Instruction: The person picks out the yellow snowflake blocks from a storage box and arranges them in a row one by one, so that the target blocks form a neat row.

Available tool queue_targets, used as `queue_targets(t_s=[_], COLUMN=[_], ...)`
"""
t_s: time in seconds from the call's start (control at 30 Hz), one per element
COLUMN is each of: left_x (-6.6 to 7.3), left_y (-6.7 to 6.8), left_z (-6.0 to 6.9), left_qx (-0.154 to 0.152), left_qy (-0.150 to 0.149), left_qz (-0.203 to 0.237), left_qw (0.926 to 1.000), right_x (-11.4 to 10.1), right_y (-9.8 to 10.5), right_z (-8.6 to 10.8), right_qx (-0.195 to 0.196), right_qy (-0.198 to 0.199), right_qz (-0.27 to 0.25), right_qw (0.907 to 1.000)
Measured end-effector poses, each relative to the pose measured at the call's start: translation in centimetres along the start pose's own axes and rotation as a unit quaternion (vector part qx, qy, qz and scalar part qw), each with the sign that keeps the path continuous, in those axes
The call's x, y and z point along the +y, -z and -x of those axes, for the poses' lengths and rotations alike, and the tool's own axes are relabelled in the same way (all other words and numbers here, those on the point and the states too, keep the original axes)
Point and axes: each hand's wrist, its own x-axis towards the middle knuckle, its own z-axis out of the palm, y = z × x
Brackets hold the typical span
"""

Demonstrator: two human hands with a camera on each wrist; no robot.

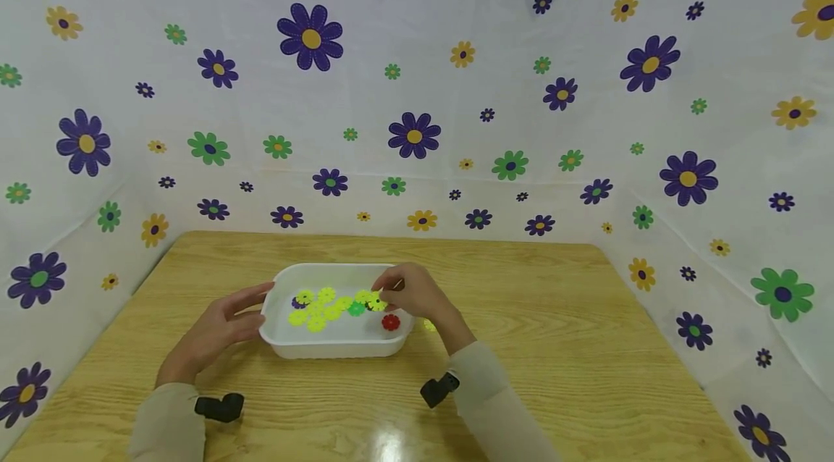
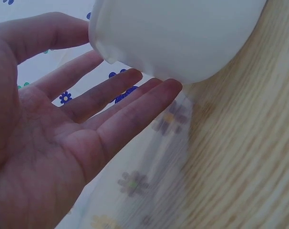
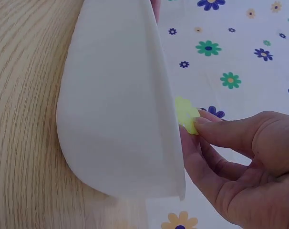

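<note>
A white plastic tub [image 1: 339, 351] stands on the wooden table. My left hand [image 1: 218, 326] touches its left end with fingers fairly straight; in the left wrist view the thumb and fingertips meet the tub's outside. Over the tub's right end, my right hand [image 1: 417, 295] pinches a yellow flower-shaped piece [image 3: 184, 113] between thumb and fingers, near the rim. Inside lie several yellow flower pieces [image 1: 316, 320], a green one [image 1: 356, 308], a red one [image 1: 391, 322] near the right end, and a dark purple one [image 1: 297, 303] partly covered by yellow.
Another yellow piece [image 1: 429, 325] lies on the table [image 1: 554, 346] right of the tub, partly hidden by my right wrist. White cloth [image 1: 371, 100] with printed flowers rises behind the table and along both sides. Dark wrist cameras [image 1: 220, 408] are strapped over both beige sleeves.
</note>
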Motion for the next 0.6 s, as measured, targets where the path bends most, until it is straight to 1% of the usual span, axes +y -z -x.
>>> queue_targets(t_s=[0.37, 0.6], left_x=[0.0, 0.1], left_y=[0.0, 0.0], left_z=[-0.4, -0.4], left_qx=[-0.004, -0.005], left_qy=[0.003, 0.006], left_qz=[-0.020, -0.036], left_qw=[0.9998, 0.9993], right_x=[1.7, 3.2], right_y=[2.6, 3.9], right_z=[2.0, 3.0], right_qx=[0.049, 0.069], right_qy=[-0.020, -0.055], right_qz=[-0.017, -0.015], right_qw=[0.9984, 0.9960])
